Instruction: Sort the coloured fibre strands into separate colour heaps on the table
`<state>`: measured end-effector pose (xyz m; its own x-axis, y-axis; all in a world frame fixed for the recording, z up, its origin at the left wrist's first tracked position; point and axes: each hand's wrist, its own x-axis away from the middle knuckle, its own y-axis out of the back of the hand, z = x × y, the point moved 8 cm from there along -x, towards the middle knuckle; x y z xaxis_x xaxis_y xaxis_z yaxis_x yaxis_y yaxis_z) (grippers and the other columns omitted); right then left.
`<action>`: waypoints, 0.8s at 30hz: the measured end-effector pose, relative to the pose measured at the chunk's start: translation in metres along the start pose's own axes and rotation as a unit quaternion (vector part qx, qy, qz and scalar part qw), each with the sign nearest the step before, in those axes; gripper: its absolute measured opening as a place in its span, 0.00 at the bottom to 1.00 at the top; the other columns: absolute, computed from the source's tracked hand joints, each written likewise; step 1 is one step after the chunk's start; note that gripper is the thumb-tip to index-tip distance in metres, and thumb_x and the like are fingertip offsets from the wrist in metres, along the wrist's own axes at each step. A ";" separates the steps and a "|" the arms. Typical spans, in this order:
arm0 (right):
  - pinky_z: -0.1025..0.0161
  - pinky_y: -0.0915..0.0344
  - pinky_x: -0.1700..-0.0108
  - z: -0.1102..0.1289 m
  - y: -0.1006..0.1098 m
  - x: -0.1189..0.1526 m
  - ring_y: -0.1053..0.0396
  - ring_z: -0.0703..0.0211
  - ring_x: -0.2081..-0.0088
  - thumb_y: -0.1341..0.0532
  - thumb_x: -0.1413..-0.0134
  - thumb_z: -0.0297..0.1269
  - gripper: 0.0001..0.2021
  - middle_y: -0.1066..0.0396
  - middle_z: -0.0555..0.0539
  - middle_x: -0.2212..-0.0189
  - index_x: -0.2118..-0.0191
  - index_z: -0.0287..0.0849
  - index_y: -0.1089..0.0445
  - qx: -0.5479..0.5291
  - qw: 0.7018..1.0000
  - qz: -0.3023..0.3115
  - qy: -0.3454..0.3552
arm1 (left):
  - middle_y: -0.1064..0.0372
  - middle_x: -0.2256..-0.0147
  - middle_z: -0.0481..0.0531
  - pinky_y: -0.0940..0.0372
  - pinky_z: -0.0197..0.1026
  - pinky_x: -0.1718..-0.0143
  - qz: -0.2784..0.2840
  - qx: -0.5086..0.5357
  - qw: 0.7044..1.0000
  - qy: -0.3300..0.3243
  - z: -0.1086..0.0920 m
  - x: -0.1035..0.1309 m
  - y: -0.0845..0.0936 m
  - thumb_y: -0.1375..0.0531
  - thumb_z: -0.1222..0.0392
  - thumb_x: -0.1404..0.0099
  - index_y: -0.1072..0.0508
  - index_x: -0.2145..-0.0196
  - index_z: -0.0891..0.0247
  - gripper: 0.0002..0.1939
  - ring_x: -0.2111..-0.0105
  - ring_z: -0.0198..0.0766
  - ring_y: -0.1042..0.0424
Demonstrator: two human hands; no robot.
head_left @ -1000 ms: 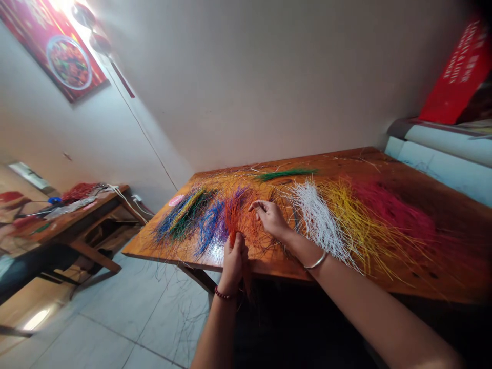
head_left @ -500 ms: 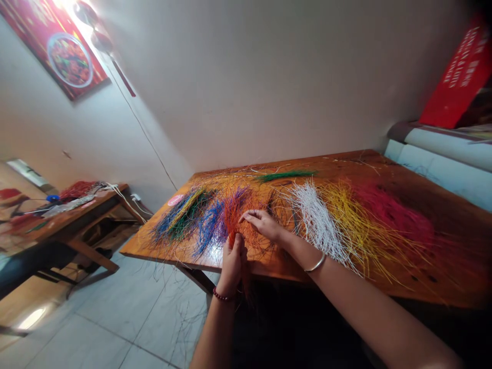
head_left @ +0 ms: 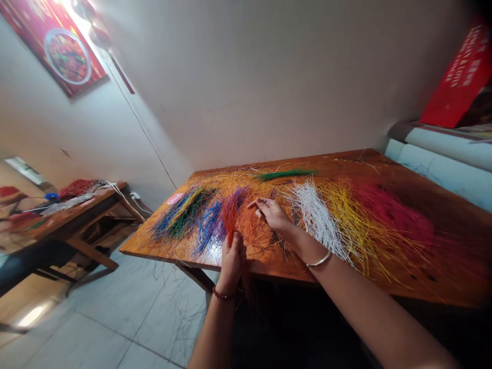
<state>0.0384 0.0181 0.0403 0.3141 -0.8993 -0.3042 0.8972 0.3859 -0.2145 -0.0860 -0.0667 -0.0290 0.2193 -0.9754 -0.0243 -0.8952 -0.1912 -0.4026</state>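
My left hand (head_left: 232, 260) is closed round a bundle of orange strands (head_left: 229, 218) at the table's front edge; the strands fan out above the fist and hang down below it. To its right, my right hand (head_left: 272, 213) hovers with thumb and fingertips pinched together. Whatever is in that pinch is too thin to make out. Loose orange strands (head_left: 253, 230) lie on the wooden table (head_left: 338, 164) under my right hand. Blue strands (head_left: 207, 225) are beside the held bundle on the left.
White strands (head_left: 317, 220), yellow strands (head_left: 357, 225) and red strands (head_left: 400, 215) spread across the right of the table. Green strands (head_left: 286, 175) lie at the back, and a mixed bunch (head_left: 182, 212) at the left. A second table (head_left: 96, 205) stands farther left.
My right hand has moved slightly up and to the right, away from the orange bundle. My left hand keeps its grip in nearly the same place.
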 end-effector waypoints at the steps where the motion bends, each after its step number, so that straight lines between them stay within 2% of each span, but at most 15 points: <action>1: 0.66 0.59 0.80 0.005 0.005 0.001 0.55 0.69 0.84 0.43 0.51 0.59 0.23 0.44 0.55 0.85 0.71 0.40 0.29 -0.017 1.000 -0.012 -0.003 | 0.56 0.81 0.37 0.60 0.28 0.89 -0.001 0.004 1.000 0.000 0.000 0.000 0.000 0.37 0.47 0.44 0.43 0.71 0.61 0.20 0.87 0.22 0.58; 4: 0.66 0.59 0.80 0.018 0.019 0.004 0.54 0.69 0.83 0.39 0.53 0.56 0.19 0.45 0.56 0.84 0.71 0.41 0.31 -0.092 0.995 -0.040 -0.003 | 0.57 0.81 0.37 0.61 0.28 0.89 -0.006 0.015 1.000 -0.001 -0.001 0.000 0.001 0.36 0.47 0.45 0.45 0.73 0.61 0.22 0.87 0.22 0.58; 7: 0.66 0.57 0.80 0.024 0.028 0.004 0.55 0.69 0.83 0.38 0.52 0.53 0.16 0.48 0.57 0.84 0.72 0.44 0.36 -0.173 0.984 -0.041 -0.015 | 0.57 0.81 0.37 0.61 0.28 0.88 -0.013 0.026 1.000 0.003 0.000 0.000 0.003 0.35 0.47 0.45 0.46 0.74 0.61 0.22 0.87 0.22 0.59; 15: 0.65 0.61 0.81 0.030 0.038 0.003 0.67 0.66 0.84 0.45 0.42 0.49 0.21 0.61 0.59 0.86 0.78 0.46 0.55 -0.249 0.968 -0.016 -0.034 | 0.59 0.82 0.37 0.64 0.29 0.89 -0.013 0.040 0.999 0.001 0.000 -0.002 0.002 0.36 0.48 0.45 0.46 0.73 0.60 0.22 0.88 0.22 0.60; 17: 0.65 0.59 0.82 0.033 0.041 0.004 0.64 0.66 0.84 0.45 0.42 0.47 0.22 0.57 0.58 0.85 0.78 0.46 0.57 -0.267 0.963 -0.019 -0.025 | 0.59 0.82 0.37 0.64 0.29 0.89 -0.007 0.038 0.999 -0.006 -0.001 -0.002 0.001 0.36 0.48 0.44 0.46 0.73 0.60 0.22 0.87 0.22 0.60; 19: 0.66 0.53 0.80 0.036 0.044 0.006 0.53 0.66 0.83 0.44 0.43 0.46 0.21 0.48 0.55 0.82 0.78 0.45 0.55 -0.289 0.957 -0.030 -0.016 | 0.58 0.82 0.37 0.64 0.28 0.88 -0.004 0.038 0.999 -0.007 -0.001 -0.002 0.001 0.36 0.48 0.44 0.46 0.73 0.60 0.22 0.87 0.22 0.60; 22: 0.64 0.40 0.72 0.037 0.046 0.006 0.36 0.61 0.71 0.42 0.44 0.46 0.19 0.35 0.50 0.74 0.78 0.45 0.51 -0.294 0.954 -0.060 -0.020 | 0.58 0.82 0.37 0.64 0.28 0.88 -0.008 0.048 0.999 0.004 0.001 -0.003 0.002 0.36 0.48 0.45 0.47 0.74 0.61 0.23 0.87 0.22 0.59; 24: 0.61 0.36 0.67 0.038 0.049 0.007 0.34 0.58 0.67 0.42 0.45 0.45 0.17 0.33 0.49 0.72 0.78 0.46 0.48 -0.284 0.955 -0.082 -0.018 | 0.58 0.82 0.37 0.65 0.28 0.88 -0.009 0.061 0.998 0.012 0.002 -0.004 0.003 0.36 0.47 0.45 0.46 0.74 0.61 0.23 0.87 0.22 0.59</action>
<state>0.0965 0.0232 0.0630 0.2030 -0.9600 -0.1927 0.6248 0.2786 -0.7294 -0.0890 -0.0629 -0.0320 0.2248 -0.9744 0.0062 -0.8369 -0.1964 -0.5110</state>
